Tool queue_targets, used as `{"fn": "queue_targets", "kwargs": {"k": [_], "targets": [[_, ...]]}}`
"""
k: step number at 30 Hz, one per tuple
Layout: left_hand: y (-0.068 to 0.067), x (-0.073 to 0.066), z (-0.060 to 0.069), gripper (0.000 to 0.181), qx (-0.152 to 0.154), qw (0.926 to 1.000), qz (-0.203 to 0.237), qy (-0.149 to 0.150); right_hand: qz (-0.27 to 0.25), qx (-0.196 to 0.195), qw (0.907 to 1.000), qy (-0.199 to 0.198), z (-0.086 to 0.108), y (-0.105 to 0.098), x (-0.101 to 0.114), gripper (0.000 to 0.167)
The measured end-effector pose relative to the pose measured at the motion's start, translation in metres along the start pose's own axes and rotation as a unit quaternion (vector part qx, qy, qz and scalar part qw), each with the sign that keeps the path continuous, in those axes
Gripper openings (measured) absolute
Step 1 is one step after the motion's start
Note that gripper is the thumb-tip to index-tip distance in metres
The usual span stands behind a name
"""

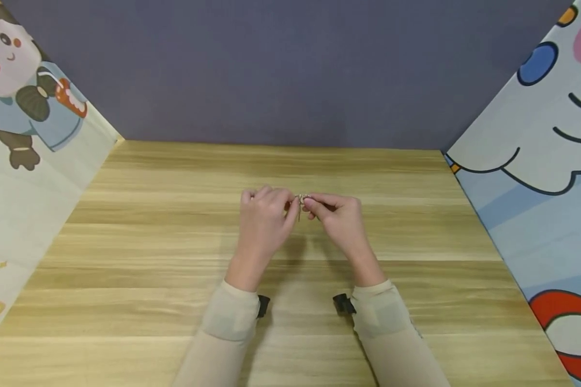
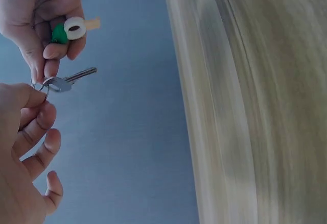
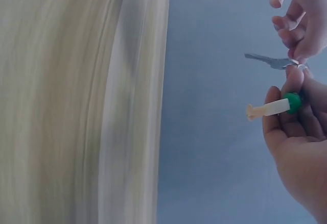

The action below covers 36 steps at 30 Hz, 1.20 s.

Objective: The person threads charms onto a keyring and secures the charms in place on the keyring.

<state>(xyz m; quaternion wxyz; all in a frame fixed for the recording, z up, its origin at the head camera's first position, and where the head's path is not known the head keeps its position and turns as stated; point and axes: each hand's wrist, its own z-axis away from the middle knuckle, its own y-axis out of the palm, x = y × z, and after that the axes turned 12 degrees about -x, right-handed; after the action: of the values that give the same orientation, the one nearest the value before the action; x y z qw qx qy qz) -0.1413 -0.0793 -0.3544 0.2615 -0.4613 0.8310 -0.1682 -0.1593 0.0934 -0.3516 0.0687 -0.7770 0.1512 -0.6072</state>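
Observation:
Over the table, my left hand [image 1: 265, 223] and right hand [image 1: 342, 223] meet fingertip to fingertip at a small metal key ring [image 2: 47, 92]. The left thumb and forefinger pinch one side of the ring, while its other fingers are loosely bent. Right thumb and forefinger pinch the ring opposite. A silver key [image 2: 76, 78] hangs on the ring between the hands and sticks out from them. Against the curled right fingers lies a small charm [image 3: 278, 107] with green, white and pale orange parts. How the charm joins the ring is hidden by the fingers.
Below the hands spreads a wood-grain tabletop [image 1: 140, 242]. A dark grey panel [image 1: 281, 70] closes off the back. Cartoon-printed panels stand at the left [image 1: 34, 177] and right [image 1: 523, 215]. Black wrist cameras show at both cuffs.

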Motion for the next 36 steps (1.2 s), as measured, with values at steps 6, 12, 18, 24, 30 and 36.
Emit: {"fn": "queue_targets", "kwargs": {"k": [6, 12, 18, 24, 30, 36], "targets": [[-0.0003, -0.0035, 0.0, 0.019, -0.026, 0.9986, 0.028, -0.037, -0.041, -0.012, 0.9987, 0.028, 0.0017, 0.003, 0.0018, 0.019], [-0.0007, -0.0065, 0.0004, 0.019, -0.051, 0.9939, 0.06, -0.078, -0.073, -0.026, 0.9961, 0.042, 0.0027, 0.0066, 0.0042, 0.017], [0.0016, -0.0069, 0.0027, 0.018, -0.06, 0.9932, 0.058, -0.081, -0.093, -0.029, 0.9938, 0.054, 0.0039, 0.0087, 0.0045, 0.016], [0.0027, -0.0036, 0.0053, 0.016, -0.063, 0.9943, 0.056, -0.065, -0.102, -0.015, 0.9925, 0.065, 0.0064, 0.008, 0.0048, 0.017], [0.0012, -0.0036, 0.0051, 0.015, -0.058, 0.9942, 0.058, -0.069, -0.105, -0.004, 0.9921, 0.068, 0.0072, 0.0083, 0.0059, 0.017], [0.0022, -0.0062, 0.0033, 0.015, -0.068, 0.9886, 0.089, -0.101, -0.101, -0.007, 0.9929, 0.061, 0.0071, 0.01, 0.0082, 0.017]]}}
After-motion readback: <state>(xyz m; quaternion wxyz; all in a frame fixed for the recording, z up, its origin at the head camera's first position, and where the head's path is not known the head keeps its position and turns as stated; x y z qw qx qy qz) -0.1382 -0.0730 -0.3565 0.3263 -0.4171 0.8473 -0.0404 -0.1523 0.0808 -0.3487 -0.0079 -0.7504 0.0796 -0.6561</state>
